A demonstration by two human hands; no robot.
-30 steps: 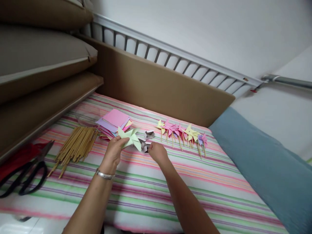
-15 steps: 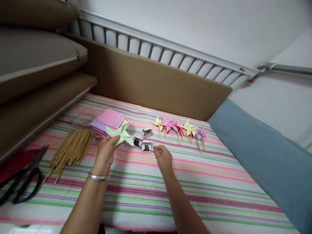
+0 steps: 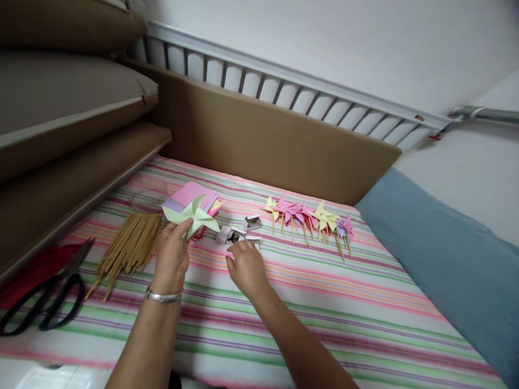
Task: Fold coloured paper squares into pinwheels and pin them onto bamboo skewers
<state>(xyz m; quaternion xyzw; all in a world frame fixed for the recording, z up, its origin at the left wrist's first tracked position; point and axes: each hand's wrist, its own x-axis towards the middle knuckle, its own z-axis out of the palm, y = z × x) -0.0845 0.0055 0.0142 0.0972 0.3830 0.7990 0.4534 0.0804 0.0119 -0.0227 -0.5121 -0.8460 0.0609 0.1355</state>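
My left hand (image 3: 174,251) pinches a pale green paper pinwheel (image 3: 197,217) near its centre and holds it above the cloth. My right hand (image 3: 246,268) is bent beside the small open boxes, its fingers curled with thumb and forefinger toward the left. Anything between those fingertips is too small to make out. One small box (image 3: 224,235) shows dark metal bits (image 3: 234,237) at its opening; another box (image 3: 252,222) lies just behind. Part of the nearest box is hidden by my right hand.
Wooden sticks (image 3: 130,243) lie left, beside black-handled scissors (image 3: 60,292) and a red bag (image 3: 36,270). Coloured paper squares (image 3: 190,194) are stacked behind the pinwheel. Several finished pinwheels on sticks (image 3: 308,216) lie right. A brown board (image 3: 263,140) borders the striped cloth (image 3: 324,324).
My right hand has moved left across the small boxes, toward the pinwheel. The green pinwheel has turned slightly in my left hand. The view has shifted a little left.
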